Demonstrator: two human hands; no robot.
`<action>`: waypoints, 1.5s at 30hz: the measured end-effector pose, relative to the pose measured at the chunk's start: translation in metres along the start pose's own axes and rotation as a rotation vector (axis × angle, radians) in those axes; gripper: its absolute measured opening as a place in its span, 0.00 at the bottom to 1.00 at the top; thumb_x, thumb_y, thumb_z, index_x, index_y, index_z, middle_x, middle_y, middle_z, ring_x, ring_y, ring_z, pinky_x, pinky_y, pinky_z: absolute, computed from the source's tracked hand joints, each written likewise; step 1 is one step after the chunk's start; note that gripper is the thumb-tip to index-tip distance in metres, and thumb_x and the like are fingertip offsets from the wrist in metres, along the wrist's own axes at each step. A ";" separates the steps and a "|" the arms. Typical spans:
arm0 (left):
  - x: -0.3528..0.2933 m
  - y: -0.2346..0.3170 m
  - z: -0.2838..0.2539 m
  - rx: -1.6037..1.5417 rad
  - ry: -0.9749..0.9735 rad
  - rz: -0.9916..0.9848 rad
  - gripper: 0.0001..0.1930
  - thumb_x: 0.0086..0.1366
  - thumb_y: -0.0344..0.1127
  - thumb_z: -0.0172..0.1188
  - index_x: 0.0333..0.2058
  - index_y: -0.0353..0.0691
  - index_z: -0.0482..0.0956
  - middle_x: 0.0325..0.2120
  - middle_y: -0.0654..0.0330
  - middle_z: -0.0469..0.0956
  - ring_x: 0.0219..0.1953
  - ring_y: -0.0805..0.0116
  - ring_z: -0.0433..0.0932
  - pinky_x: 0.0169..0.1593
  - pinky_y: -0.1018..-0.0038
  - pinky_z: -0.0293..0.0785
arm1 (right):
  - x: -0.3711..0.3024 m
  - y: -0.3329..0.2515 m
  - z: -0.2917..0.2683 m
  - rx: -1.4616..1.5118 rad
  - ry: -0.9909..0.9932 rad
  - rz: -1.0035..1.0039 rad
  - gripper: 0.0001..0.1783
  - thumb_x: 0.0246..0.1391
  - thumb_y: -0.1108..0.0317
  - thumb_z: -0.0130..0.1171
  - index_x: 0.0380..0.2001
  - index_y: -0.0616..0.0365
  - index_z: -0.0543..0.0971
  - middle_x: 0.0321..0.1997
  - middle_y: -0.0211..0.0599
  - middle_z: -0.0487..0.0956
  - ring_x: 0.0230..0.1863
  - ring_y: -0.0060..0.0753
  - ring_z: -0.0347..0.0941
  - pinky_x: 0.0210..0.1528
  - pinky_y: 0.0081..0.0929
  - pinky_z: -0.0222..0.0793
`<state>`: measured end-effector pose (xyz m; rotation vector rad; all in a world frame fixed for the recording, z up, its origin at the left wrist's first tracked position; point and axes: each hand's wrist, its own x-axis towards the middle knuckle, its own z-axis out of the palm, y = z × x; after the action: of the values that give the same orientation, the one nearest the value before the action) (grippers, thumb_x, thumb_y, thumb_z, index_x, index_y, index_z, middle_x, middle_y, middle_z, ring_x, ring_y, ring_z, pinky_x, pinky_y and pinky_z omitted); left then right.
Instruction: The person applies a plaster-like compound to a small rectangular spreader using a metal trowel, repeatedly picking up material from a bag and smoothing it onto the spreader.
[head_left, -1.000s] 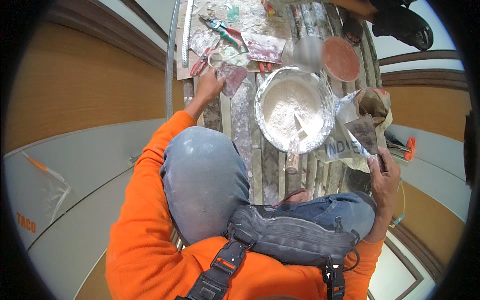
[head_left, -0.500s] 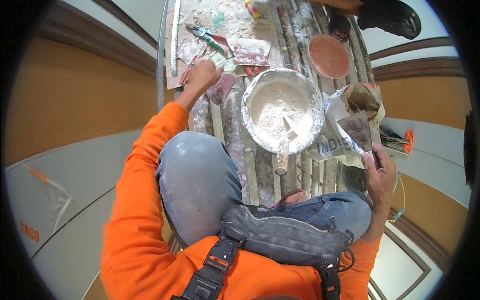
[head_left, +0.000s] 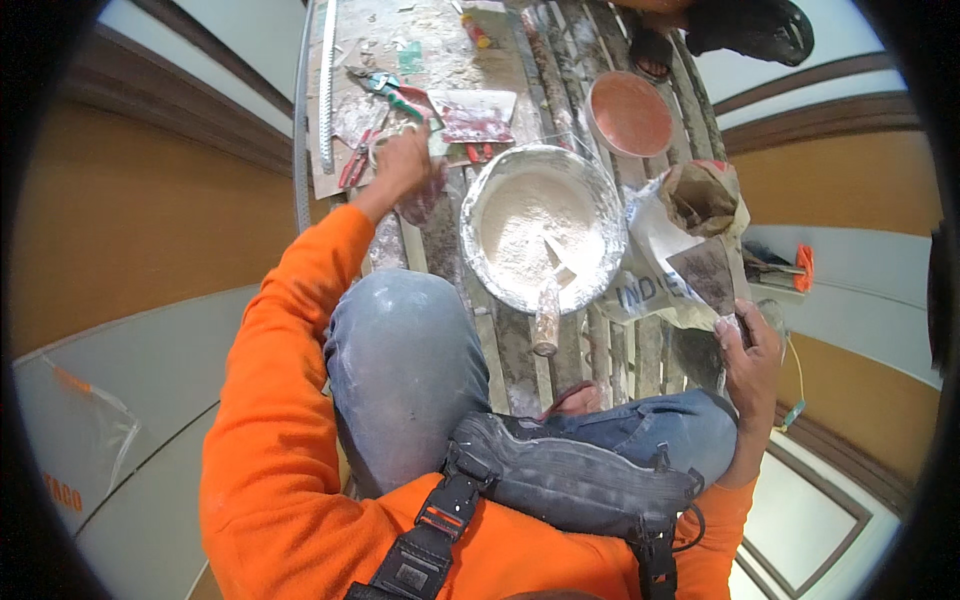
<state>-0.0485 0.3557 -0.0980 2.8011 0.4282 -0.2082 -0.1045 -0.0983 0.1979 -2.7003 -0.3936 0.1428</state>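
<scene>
**A plank platform high above a panelled room**

A platform of narrow wooden planks (head_left: 520, 345), streaked with dried white plaster, runs from near to far through the middle of the scene. Far below on the left lie pale grey panels (head_left: 140, 400) beside a broad wood-toned band (head_left: 150, 220) edged with dark brown moulding (head_left: 190, 110). On the right, the same wood-toned surface (head_left: 850, 180) and pale panels framed by dark trim (head_left: 830, 480) curve away. The light is even and bright.
</scene>
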 end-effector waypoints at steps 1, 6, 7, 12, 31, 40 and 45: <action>-0.017 -0.002 -0.003 0.105 0.002 0.080 0.35 0.51 0.56 0.68 0.55 0.43 0.74 0.54 0.48 0.74 0.58 0.46 0.72 0.57 0.55 0.68 | 0.002 -0.001 0.001 0.033 -0.001 0.028 0.16 0.54 0.70 0.61 0.44 0.68 0.78 0.36 0.44 0.80 0.36 0.33 0.75 0.43 0.27 0.70; -0.069 -0.019 0.022 0.151 0.134 0.217 0.44 0.46 0.48 0.72 0.62 0.47 0.64 0.61 0.46 0.63 0.66 0.38 0.57 0.67 0.41 0.48 | 0.010 -0.005 0.011 0.126 -0.041 0.048 0.16 0.55 0.70 0.60 0.44 0.69 0.77 0.36 0.42 0.80 0.36 0.30 0.73 0.43 0.27 0.69; -0.071 -0.022 0.030 0.134 0.113 0.200 0.45 0.46 0.48 0.73 0.63 0.47 0.63 0.61 0.45 0.63 0.66 0.38 0.57 0.67 0.42 0.49 | 0.012 -0.007 0.011 0.137 -0.050 0.037 0.16 0.55 0.70 0.60 0.44 0.69 0.77 0.36 0.42 0.80 0.36 0.30 0.73 0.43 0.27 0.69; -0.063 -0.017 0.028 0.118 0.182 0.216 0.39 0.48 0.45 0.71 0.59 0.44 0.67 0.56 0.47 0.70 0.63 0.44 0.63 0.71 0.47 0.41 | 0.018 -0.002 0.020 0.172 -0.052 -0.028 0.15 0.57 0.72 0.59 0.46 0.68 0.76 0.32 0.31 0.76 0.32 0.20 0.68 0.35 0.21 0.66; 0.046 -0.093 -0.042 -0.160 0.478 -0.526 0.27 0.56 0.39 0.63 0.56 0.41 0.75 0.47 0.49 0.80 0.50 0.53 0.78 0.55 0.61 0.72 | 0.018 -0.003 0.012 0.194 -0.022 0.091 0.17 0.57 0.68 0.59 0.47 0.67 0.77 0.34 0.38 0.79 0.34 0.26 0.71 0.39 0.25 0.68; 0.040 0.021 0.011 -0.543 0.094 -0.242 0.27 0.56 0.43 0.62 0.48 0.26 0.69 0.42 0.34 0.78 0.47 0.40 0.79 0.52 0.56 0.74 | 0.015 -0.006 0.010 0.342 -0.038 0.193 0.15 0.58 0.73 0.54 0.48 0.64 0.73 0.37 0.32 0.75 0.39 0.22 0.69 0.43 0.20 0.65; 0.052 0.019 0.016 -0.718 0.022 -0.403 0.23 0.56 0.43 0.64 0.40 0.27 0.76 0.42 0.41 0.80 0.46 0.47 0.80 0.49 0.59 0.75 | 0.007 0.003 0.006 0.361 -0.034 0.200 0.13 0.59 0.74 0.52 0.47 0.62 0.73 0.40 0.33 0.74 0.42 0.24 0.69 0.47 0.20 0.64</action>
<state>0.0054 0.3476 -0.1175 1.9994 0.8715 -0.0822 -0.0976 -0.0964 0.1906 -2.3758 -0.0930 0.2883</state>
